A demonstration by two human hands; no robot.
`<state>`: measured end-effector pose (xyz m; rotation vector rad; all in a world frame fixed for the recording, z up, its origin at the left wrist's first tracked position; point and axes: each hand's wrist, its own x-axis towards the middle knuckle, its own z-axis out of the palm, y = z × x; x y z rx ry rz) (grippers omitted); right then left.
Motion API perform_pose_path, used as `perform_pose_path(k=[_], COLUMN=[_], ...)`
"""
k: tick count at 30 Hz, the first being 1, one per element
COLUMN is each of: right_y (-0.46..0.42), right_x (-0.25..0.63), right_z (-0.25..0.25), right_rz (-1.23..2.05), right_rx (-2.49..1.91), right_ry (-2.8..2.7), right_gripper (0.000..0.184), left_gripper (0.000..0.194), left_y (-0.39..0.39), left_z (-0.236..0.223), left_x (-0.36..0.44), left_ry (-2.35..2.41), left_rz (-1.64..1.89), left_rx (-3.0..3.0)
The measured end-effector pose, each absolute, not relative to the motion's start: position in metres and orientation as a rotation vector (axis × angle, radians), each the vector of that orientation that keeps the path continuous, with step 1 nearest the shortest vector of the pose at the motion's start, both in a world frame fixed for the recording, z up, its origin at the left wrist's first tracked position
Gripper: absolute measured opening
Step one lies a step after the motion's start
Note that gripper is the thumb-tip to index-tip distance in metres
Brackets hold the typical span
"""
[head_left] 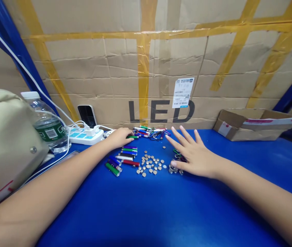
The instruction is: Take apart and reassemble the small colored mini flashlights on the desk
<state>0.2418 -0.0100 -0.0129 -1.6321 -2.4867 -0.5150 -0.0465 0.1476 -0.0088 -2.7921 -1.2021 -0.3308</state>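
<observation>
My left hand (120, 138) is at the back of the blue table, its fingers closed around a short green tube (133, 137). Below it lies a group of coloured tubes (127, 155), blue, green, white, black and red. My right hand (197, 156) is open with fingers spread, just over small silver ring-like caps (175, 169) and a few green and dark clips (177, 154), which it partly hides. Between the hands, several button cells (151, 163) are scattered. Behind them is a pile of thin coloured tubes with clips (151, 133).
At left stand a beige bag (7, 144), a water bottle (49, 123) and a white power strip (85, 136) with cables. A phone (87, 116) leans against the large cardboard sheet (120, 75). An open cardboard box (254, 128) sits at the back right.
</observation>
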Motion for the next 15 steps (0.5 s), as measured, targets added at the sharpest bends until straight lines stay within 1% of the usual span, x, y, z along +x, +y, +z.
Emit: perform_pose_path(k=[3, 6, 10, 15], right_y=[-0.013, -0.017, -0.022, -0.025], right_x=[0.238, 0.233, 0.225, 0.215], right_z=[-0.011, -0.008, -0.004, 0.002], right_rz=[-0.473, -0.470, -0.519, -0.584], right_rx=[-1.634, -1.607, -1.479, -1.363], right_ry=[-2.508, -2.495, -2.479, -2.413], right_gripper=[0.083, 0.084, 0.084, 0.081], left_gripper=[0.027, 0.029, 0.027, 0.028], left_y=[0.144, 0.130, 0.100, 0.065], left_z=[-0.007, 0.000, 0.006, 0.007], left_x=[-0.046, -0.037, -0.018, 0.005], left_ry=[-1.159, -1.045, -0.869, -0.894], left_rz=[-0.373, -0.553, -0.961, -1.576], left_rx=[-2.781, -2.792, -2.810, -2.840])
